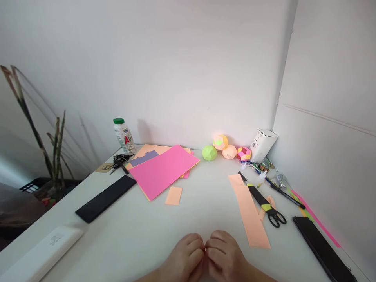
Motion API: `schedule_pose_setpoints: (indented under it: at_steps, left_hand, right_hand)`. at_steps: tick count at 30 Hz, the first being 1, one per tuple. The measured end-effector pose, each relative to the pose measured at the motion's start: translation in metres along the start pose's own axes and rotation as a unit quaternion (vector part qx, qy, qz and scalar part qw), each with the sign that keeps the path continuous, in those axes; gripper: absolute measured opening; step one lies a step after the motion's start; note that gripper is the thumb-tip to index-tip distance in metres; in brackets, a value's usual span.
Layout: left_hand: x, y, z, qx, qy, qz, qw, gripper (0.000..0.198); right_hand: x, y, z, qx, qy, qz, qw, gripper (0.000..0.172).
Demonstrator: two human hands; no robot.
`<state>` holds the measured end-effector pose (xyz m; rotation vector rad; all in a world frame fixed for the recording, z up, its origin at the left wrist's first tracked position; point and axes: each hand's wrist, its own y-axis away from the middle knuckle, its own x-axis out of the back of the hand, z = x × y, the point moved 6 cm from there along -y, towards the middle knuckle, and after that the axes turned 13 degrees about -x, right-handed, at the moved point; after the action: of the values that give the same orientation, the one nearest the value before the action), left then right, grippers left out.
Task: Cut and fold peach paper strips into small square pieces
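My left hand [186, 256] and my right hand [225, 254] meet knuckle to knuckle at the table's front edge, fingers curled and closed. Whatever they pinch between them, if anything, is hidden by the fingers. Beyond them lies a small peach paper piece [174, 196]. A long peach strip [249, 211] is to the right of my right hand, with black-handled scissors [274, 216] beside it. Pink sheets [164, 170] lie stacked further back, over peach and purple paper.
Folded paper balls [209, 152] and a white paper holder [263, 145] stand by the wall. A bottle [125, 137], keys [120, 159] and a black case [105, 198] are at left. A white box [41, 254] is front left, a phone [323, 248] front right.
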<state>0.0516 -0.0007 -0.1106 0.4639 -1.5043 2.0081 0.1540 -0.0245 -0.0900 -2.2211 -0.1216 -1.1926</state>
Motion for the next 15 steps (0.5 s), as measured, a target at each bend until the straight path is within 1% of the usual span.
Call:
schedule_pose_setpoints:
  at_steps: [3,5,8,10,12,14,15]
  left_hand:
    - [0.004,-0.001,0.006,-0.032,-0.006,0.034,0.999,0.021]
    - [0.009,-0.002,0.005,-0.023,0.013,0.041,0.999,0.021]
    - [0.017,-0.004,0.001,0.007,0.060,0.042,0.997,0.021]
    - [0.024,-0.004,-0.001,0.024,0.082,0.062,0.994,0.022]
    - [0.028,-0.002,-0.004,0.041,0.095,0.083,0.991,0.022]
    - [0.027,0.000,-0.006,0.059,0.105,0.089,0.989,0.022]
    - [0.025,0.001,-0.007,0.066,0.112,0.084,0.988,0.021]
  right_hand:
    - [0.002,0.001,-0.002,0.004,-0.023,0.002,1.000,0.021]
    - [0.006,0.000,0.001,0.009,-0.038,0.009,0.999,0.019]
    - [0.015,-0.003,0.012,0.003,-0.046,0.025,0.999,0.017]
    - [0.022,-0.005,0.024,-0.018,-0.043,0.036,0.998,0.018]
    - [0.030,-0.007,0.035,-0.053,-0.053,0.063,0.995,0.019]
    - [0.036,-0.008,0.040,-0.089,-0.081,0.085,0.989,0.019]
    - [0.036,-0.008,0.039,-0.094,-0.096,0.082,0.988,0.018]
